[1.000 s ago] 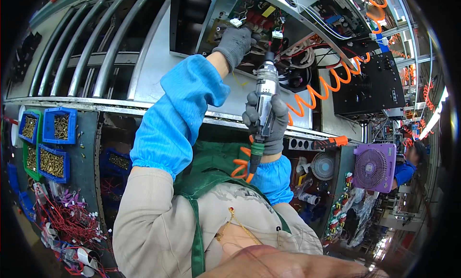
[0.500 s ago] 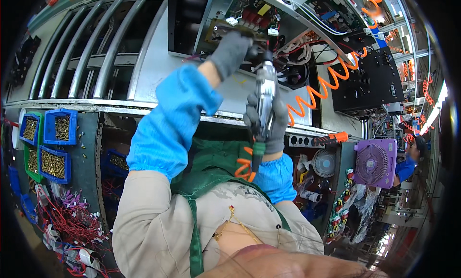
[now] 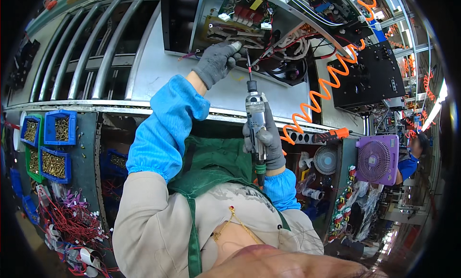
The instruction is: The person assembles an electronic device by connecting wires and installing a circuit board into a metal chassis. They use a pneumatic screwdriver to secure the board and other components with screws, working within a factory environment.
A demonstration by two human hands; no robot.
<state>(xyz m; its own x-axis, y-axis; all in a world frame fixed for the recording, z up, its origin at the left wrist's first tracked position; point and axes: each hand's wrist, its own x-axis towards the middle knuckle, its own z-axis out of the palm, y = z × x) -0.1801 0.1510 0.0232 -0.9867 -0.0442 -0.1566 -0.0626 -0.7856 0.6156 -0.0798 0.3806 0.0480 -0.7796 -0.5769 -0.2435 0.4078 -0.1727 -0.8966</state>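
Observation:
My right hand [image 3: 270,146], in a grey glove, is wrapped round a silver air screwdriver [image 3: 256,112]. Its long thin bit points away from me, with the tip at the near edge of an open metal equipment case [image 3: 199,26]. Just left of that tip is my left hand [image 3: 216,63], also gloved, its fingers curled and drawn together at the case's near edge. Whatever those fingertips may hold is too small to make out. Inside the case are a circuit board [image 3: 245,14] with red parts, white connectors and bundled cables [image 3: 293,45].
An orange coiled air hose [image 3: 312,103] hangs right of the case, before a black unit [image 3: 367,81]. Blue bins of screws [image 3: 54,164] stand at left, above red wire bundles [image 3: 72,215]. A metal roller rack [image 3: 108,47] lies far left; a purple fan [image 3: 377,160] stands right, near another person [image 3: 410,163].
The screwdriver has come back toward me, its bit now in plain sight. My left hand has moved slightly left and nearer, out from over the case's inside.

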